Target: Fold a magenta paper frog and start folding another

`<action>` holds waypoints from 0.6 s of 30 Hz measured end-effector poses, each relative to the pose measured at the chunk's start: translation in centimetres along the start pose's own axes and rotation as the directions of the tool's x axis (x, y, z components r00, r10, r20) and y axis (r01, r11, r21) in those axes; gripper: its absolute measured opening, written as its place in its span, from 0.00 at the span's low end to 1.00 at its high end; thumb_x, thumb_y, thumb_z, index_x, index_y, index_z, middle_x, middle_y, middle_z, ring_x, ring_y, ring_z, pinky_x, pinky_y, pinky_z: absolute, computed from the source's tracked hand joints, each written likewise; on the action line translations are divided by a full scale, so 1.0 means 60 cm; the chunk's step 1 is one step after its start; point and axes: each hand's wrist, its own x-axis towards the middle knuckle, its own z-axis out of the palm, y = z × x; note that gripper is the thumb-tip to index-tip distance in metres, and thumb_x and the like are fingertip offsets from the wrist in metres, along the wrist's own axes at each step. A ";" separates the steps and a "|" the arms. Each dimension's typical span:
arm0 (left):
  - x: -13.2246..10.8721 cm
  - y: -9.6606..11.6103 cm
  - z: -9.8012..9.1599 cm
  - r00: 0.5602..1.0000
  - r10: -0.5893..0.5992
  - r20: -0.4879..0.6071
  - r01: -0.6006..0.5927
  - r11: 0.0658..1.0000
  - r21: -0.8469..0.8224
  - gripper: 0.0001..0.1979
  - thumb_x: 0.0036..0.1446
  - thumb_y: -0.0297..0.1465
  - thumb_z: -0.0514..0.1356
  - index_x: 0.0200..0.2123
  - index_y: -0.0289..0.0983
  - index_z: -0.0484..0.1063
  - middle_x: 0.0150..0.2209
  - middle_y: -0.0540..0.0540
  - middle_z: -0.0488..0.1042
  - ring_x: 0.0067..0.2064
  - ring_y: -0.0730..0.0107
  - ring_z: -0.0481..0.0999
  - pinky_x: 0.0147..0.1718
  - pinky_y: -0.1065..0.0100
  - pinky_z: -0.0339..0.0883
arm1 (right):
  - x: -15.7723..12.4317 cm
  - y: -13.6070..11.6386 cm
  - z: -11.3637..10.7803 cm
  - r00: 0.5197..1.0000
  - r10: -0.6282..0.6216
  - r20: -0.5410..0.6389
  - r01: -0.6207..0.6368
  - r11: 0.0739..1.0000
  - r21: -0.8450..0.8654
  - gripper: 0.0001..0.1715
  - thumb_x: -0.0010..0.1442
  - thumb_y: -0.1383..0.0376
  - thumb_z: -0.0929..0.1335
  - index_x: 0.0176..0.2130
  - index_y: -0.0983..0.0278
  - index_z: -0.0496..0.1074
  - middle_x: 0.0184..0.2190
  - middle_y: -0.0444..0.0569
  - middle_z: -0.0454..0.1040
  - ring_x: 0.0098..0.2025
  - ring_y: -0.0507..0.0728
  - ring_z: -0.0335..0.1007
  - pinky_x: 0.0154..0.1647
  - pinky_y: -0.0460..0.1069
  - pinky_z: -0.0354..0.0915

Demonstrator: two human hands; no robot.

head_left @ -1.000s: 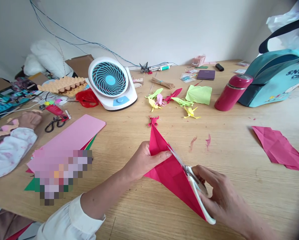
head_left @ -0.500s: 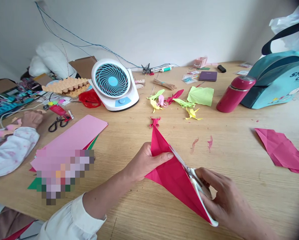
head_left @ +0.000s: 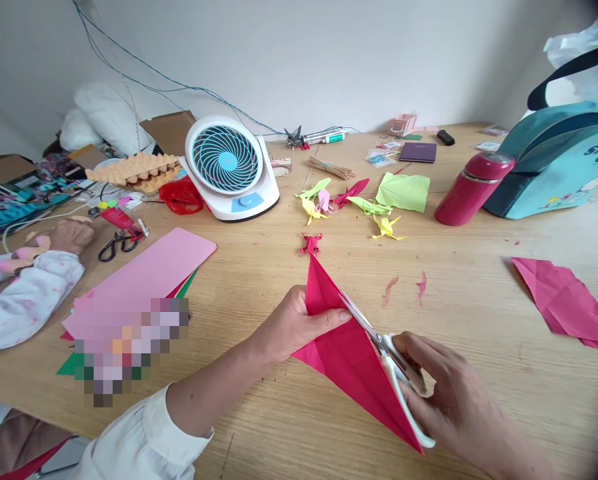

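A folded sheet of red paper (head_left: 351, 360) is pinched in my left hand (head_left: 303, 323), thumb on top and fingers hidden beneath. My right hand (head_left: 446, 393) grips white-handled scissors (head_left: 383, 343), whose blades lie along the paper's upper right edge. One white handle runs down beside the paper's lower right edge. Just beyond the paper's tip sits a small red folded paper figure (head_left: 311, 244). Farther back are yellow, green, pink and red folded paper figures (head_left: 313, 210), with a yellow one (head_left: 387, 227) apart to the right.
A pink paper stack (head_left: 153, 273) lies left, near another person's arm (head_left: 33, 287) and black-handled scissors (head_left: 116, 247). Behind stands a fan (head_left: 229, 167). To the right are a red bottle (head_left: 473, 190), a teal bag (head_left: 553, 167) and creased red paper (head_left: 566, 300).
The scissors' blades are slightly wider apart at the paper's edge. Both hands keep their holds, and the whole view has shifted a little.
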 end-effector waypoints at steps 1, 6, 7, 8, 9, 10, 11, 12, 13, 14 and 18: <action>0.000 0.000 0.000 1.000 0.002 0.001 -0.002 1.000 -0.001 0.04 0.57 0.31 0.67 0.36 0.38 0.81 0.33 0.51 0.80 0.34 0.76 0.77 0.37 0.75 0.72 | 0.001 0.000 0.000 1.000 -0.007 -0.007 0.007 1.000 -0.005 0.09 0.64 0.63 0.65 0.32 0.60 0.60 0.25 0.42 0.66 0.25 0.51 0.62 0.25 0.47 0.58; 0.000 0.001 0.001 1.000 -0.002 -0.002 0.002 1.000 -0.012 0.04 0.56 0.31 0.67 0.35 0.38 0.80 0.33 0.51 0.80 0.34 0.76 0.77 0.36 0.75 0.71 | 0.003 0.001 -0.002 0.998 -0.047 -0.044 0.046 0.998 -0.036 0.10 0.65 0.63 0.64 0.32 0.60 0.60 0.24 0.41 0.64 0.24 0.50 0.61 0.25 0.46 0.58; 0.000 0.001 0.001 1.000 -0.005 -0.005 0.005 1.000 -0.013 0.04 0.56 0.32 0.67 0.35 0.37 0.80 0.33 0.51 0.80 0.34 0.75 0.77 0.36 0.75 0.71 | 0.003 0.001 -0.002 0.997 -0.055 -0.048 0.053 0.998 -0.042 0.10 0.65 0.63 0.64 0.32 0.61 0.60 0.23 0.41 0.64 0.23 0.50 0.60 0.24 0.46 0.57; 0.000 0.002 0.001 1.000 -0.010 -0.009 0.010 1.000 -0.014 0.05 0.56 0.32 0.67 0.35 0.37 0.80 0.33 0.51 0.80 0.34 0.75 0.77 0.36 0.75 0.71 | 0.003 0.001 -0.002 0.997 -0.061 -0.050 0.059 0.997 -0.046 0.10 0.65 0.64 0.64 0.32 0.61 0.60 0.23 0.40 0.63 0.23 0.50 0.60 0.24 0.45 0.57; 0.000 0.002 0.002 1.000 -0.015 -0.014 0.015 1.000 -0.015 0.05 0.55 0.32 0.68 0.34 0.36 0.80 0.32 0.51 0.80 0.34 0.75 0.77 0.35 0.75 0.71 | 0.002 0.002 -0.003 0.997 -0.063 -0.053 0.061 0.997 -0.050 0.09 0.65 0.64 0.64 0.32 0.61 0.60 0.23 0.40 0.63 0.23 0.50 0.59 0.24 0.45 0.57; 0.000 0.002 0.002 1.000 -0.023 -0.018 0.022 1.000 -0.018 0.06 0.55 0.32 0.68 0.34 0.36 0.80 0.32 0.50 0.80 0.33 0.74 0.77 0.35 0.75 0.71 | 0.001 0.003 -0.002 0.996 -0.064 -0.055 0.062 0.997 -0.054 0.09 0.66 0.64 0.64 0.32 0.61 0.60 0.23 0.40 0.63 0.23 0.50 0.59 0.24 0.45 0.57; -0.001 0.002 0.002 0.999 -0.031 -0.022 0.031 0.999 -0.021 0.06 0.55 0.33 0.68 0.34 0.36 0.80 0.32 0.50 0.80 0.33 0.74 0.77 0.35 0.75 0.72 | 0.001 0.004 -0.002 0.996 -0.065 -0.058 0.062 0.996 -0.058 0.09 0.66 0.63 0.64 0.32 0.61 0.60 0.23 0.40 0.63 0.23 0.50 0.59 0.24 0.45 0.57; -0.001 0.002 0.002 0.999 -0.040 -0.025 0.039 0.999 -0.027 0.07 0.54 0.33 0.69 0.33 0.35 0.79 0.31 0.50 0.79 0.33 0.74 0.77 0.35 0.74 0.72 | 0.000 0.005 -0.001 0.996 -0.065 -0.061 0.061 0.996 -0.061 0.10 0.66 0.63 0.64 0.32 0.61 0.60 0.23 0.40 0.62 0.23 0.50 0.59 0.24 0.45 0.56; -0.001 0.001 0.002 0.998 -0.048 -0.027 0.047 0.998 -0.034 0.07 0.54 0.33 0.69 0.33 0.35 0.79 0.31 0.50 0.79 0.33 0.73 0.78 0.35 0.74 0.72 | -0.001 0.006 0.000 0.996 -0.066 -0.062 0.062 0.996 -0.064 0.10 0.66 0.63 0.64 0.32 0.61 0.60 0.23 0.40 0.62 0.23 0.50 0.58 0.24 0.45 0.56; -0.001 0.001 0.001 0.998 -0.055 -0.028 0.054 0.998 -0.042 0.08 0.54 0.34 0.69 0.33 0.35 0.79 0.31 0.50 0.79 0.33 0.73 0.78 0.35 0.73 0.72 | -0.001 0.007 0.000 0.996 -0.067 -0.062 0.063 0.996 -0.066 0.10 0.66 0.63 0.64 0.32 0.61 0.60 0.23 0.40 0.62 0.23 0.49 0.58 0.24 0.45 0.56; -0.001 0.000 0.001 0.997 -0.067 -0.036 0.064 0.995 -0.079 0.09 0.53 0.34 0.70 0.34 0.35 0.79 0.32 0.49 0.80 0.33 0.72 0.79 0.35 0.72 0.73 | -0.002 0.010 0.003 0.996 -0.053 -0.067 0.050 0.997 -0.056 0.11 0.67 0.62 0.64 0.31 0.61 0.61 0.22 0.40 0.62 0.22 0.49 0.57 0.23 0.44 0.56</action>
